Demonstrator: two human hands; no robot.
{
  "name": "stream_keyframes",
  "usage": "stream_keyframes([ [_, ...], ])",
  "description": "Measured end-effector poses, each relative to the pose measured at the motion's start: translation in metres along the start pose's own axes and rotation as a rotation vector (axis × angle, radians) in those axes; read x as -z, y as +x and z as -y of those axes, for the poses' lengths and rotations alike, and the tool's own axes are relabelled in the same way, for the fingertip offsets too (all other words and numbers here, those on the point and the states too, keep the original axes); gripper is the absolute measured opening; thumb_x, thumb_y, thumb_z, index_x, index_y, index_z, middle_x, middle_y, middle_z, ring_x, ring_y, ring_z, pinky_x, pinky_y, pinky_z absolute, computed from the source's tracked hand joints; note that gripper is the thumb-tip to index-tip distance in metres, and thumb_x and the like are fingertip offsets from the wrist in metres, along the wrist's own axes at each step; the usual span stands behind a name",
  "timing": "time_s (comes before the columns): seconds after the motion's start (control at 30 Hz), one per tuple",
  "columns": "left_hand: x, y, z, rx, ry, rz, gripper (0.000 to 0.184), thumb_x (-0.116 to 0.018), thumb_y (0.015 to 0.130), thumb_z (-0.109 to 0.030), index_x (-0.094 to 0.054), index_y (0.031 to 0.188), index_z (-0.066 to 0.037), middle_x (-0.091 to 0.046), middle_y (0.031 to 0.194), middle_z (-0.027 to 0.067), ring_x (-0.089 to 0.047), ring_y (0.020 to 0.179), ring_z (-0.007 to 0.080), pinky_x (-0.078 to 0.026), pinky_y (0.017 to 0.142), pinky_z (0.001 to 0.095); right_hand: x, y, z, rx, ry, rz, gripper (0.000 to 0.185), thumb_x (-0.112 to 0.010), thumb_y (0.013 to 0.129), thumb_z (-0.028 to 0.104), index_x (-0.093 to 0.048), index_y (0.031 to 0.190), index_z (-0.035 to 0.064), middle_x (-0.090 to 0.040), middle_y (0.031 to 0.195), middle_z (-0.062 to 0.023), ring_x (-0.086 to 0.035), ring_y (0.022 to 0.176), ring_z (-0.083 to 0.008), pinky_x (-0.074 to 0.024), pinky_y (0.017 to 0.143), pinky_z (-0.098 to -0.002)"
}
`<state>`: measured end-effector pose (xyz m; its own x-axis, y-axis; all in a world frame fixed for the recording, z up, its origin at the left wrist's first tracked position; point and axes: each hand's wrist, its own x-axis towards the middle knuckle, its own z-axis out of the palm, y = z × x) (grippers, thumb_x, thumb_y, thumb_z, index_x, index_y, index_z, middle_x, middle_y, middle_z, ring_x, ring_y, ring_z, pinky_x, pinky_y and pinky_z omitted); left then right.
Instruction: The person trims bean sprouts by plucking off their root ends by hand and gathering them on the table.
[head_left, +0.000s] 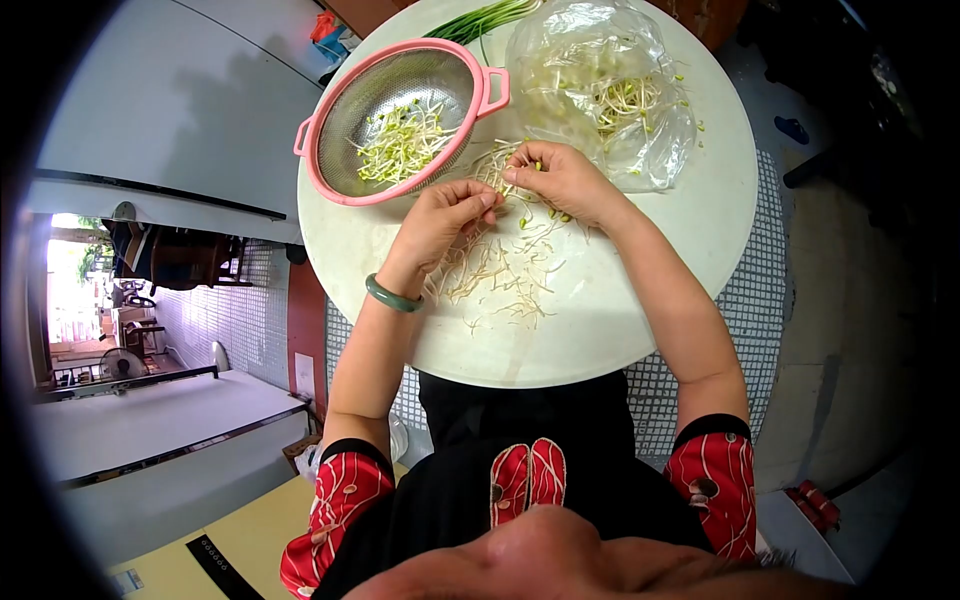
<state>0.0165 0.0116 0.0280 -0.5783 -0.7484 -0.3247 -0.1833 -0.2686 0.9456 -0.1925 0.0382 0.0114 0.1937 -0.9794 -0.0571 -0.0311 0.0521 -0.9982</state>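
The work looks partway along. A loose heap of bean sprouts, pale with yellow-green heads, lies in the pink colander at the far left of the round tabletop; these seem to be the finished ones. More sprouts remain inside the clear plastic bag at the far right, and a small pile lies on the tabletop between colander and bag, partly covered by the hands, so both appear left to do. Thin, headless strands are scattered on the near side, apparently waste.

The left hand and right hand are close together over the small pile. Each grip is pinched, thumb to finger, and seems to be on a sprout, though the strand is too fine to make out surely.

A bunch of green onions lies at the far edge, between colander and bag. The colander's right handle sticks out toward the bag, narrowing the space beyond the hands. The scattered strands lie near the left wrist and its green bangle. Nothing else appears to block the hands.
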Motion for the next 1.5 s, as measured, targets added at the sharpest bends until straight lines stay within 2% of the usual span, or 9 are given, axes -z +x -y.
stream_keyframes([
  [0.43, -0.007, 0.003, 0.003, -0.096, -0.008, -0.05, 0.012, -0.06, 0.092, -0.017, -0.062, 0.093, -0.005, -0.059, 0.077, -0.0027, -0.045, 0.059, 0.0023, -0.034, 0.054, 0.0169, -0.005, -0.003, 0.005, 0.033, -0.072, 0.051, 0.016, -0.064, 0.089, 0.021, -0.063, 0.087, 0.0053, -0.058, 0.079, 0.0038, -0.049, 0.076, -0.0037, -0.0416, 0.069, -0.0221],
  [0.53, -0.012, 0.005, 0.007, -0.202, 0.037, -0.101, 0.01, -0.059, 0.092, -0.014, -0.061, 0.091, -0.004, -0.058, 0.077, -0.0033, -0.047, 0.063, 0.0024, -0.036, 0.056, 0.017, -0.006, -0.001, -0.001, 0.041, -0.099, 0.059, 0.016, -0.064, 0.089, 0.021, -0.063, 0.086, 0.0055, -0.058, 0.078, 0.0039, -0.047, 0.071, -0.0033, -0.0402, 0.064, -0.0217],
  [0.63, -0.01, 0.0, -0.005, -0.105, 0.057, -0.153, 0.01, -0.053, 0.09, -0.008, -0.059, 0.09, 0.0, -0.058, 0.079, -0.0016, -0.05, 0.069, 0.0045, -0.042, 0.063, 0.0193, -0.005, -0.004, 0.008, 0.023, -0.03, 0.005, 0.014, -0.061, 0.089, 0.019, -0.06, 0.084, 0.0053, -0.055, 0.073, 0.0024, -0.045, 0.063, -0.0046, -0.037, 0.053, -0.0206],
  [0.73, -0.003, -0.003, 0.003, -0.188, 0.174, -0.06, 0.012, -0.054, 0.087, -0.007, -0.063, 0.09, 0.0, -0.061, 0.079, 0.001, -0.053, 0.071, 0.0101, -0.045, 0.068, 0.0238, 0.013, -0.004, 0.009, -0.108, 0.585, 0.099, 0.016, -0.051, 0.09, 0.018, -0.056, 0.084, 0.0043, -0.053, 0.073, -0.002, -0.043, 0.057, -0.0073, -0.0309, 0.043, -0.0194],
  [0.83, 0.005, -0.009, 0.008, -0.371, 0.756, -0.016, 0.015, -0.056, 0.081, -0.006, -0.065, 0.092, -0.002, -0.063, 0.079, 0.0047, -0.056, 0.071, 0.0181, -0.046, 0.073, 0.0294, 0.021, -0.001, 0.004, -0.051, 0.807, 0.177, 0.018, -0.043, 0.089, 0.018, -0.053, 0.086, 0.0034, -0.053, 0.078, -0.0071, -0.044, 0.056, -0.0097, -0.0293, 0.039, -0.0183],
  [0.87, 0.004, -0.01, 0.008, -0.385, 0.813, -0.031, 0.018, -0.058, 0.076, -0.006, -0.067, 0.091, -0.005, -0.064, 0.081, 0.008, -0.057, 0.072, 0.0252, -0.047, 0.072, 0.035, 0.021, 0.001, 0.001, -0.035, 0.799, 0.178, 0.021, -0.041, 0.088, 0.02, -0.052, 0.088, 0.0026, -0.054, 0.084, -0.01, -0.045, 0.058, -0.0106, -0.0304, 0.039, -0.0186],
  [0.97, -0.015, -0.009, -0.005, -0.303, 0.978, -0.238, 0.016, -0.06, 0.077, -0.007, -0.067, 0.091, -0.007, -0.063, 0.085, 0.0076, -0.059, 0.075, 0.0269, -0.048, 0.07, 0.0372, 0.018, -0.001, 0.003, -0.012, 0.879, 0.229, 0.02, -0.043, 0.088, 0.021, -0.052, 0.089, 0.0035, -0.054, 0.086, -0.01, -0.045, 0.059, -0.0115, -0.0306, 0.039, -0.0184],
  [1.07, -0.016, 0.006, 0.004, -0.601, 1.123, -0.339, 0.012, -0.063, 0.08, -0.011, -0.067, 0.091, -0.01, -0.061, 0.088, 0.007, -0.06, 0.078, 0.028, -0.049, 0.068, 0.0391, 0.021, 0.0, 0.0, -0.017, 1.01, 0.254, 0.02, -0.043, 0.088, 0.022, -0.052, 0.09, 0.0042, -0.053, 0.087, -0.0095, -0.045, 0.06, -0.0121, -0.0298, 0.039, -0.0181],
  [1.5, -0.014, 0.01, 0.005, -0.595, 1.205, -0.246, 0.013, -0.067, 0.08, -0.012, -0.064, 0.092, -0.009, -0.058, 0.091, 0.0083, -0.06, 0.081, 0.0303, -0.048, 0.069, 0.0394, 0.022, -0.001, 0.004, -0.079, 0.887, 0.176, 0.015, -0.052, 0.092, 0.021, -0.054, 0.089, 0.0063, -0.052, 0.078, -0.0024, -0.04, 0.053, -0.0048, -0.0279, 0.038, -0.0157],
])
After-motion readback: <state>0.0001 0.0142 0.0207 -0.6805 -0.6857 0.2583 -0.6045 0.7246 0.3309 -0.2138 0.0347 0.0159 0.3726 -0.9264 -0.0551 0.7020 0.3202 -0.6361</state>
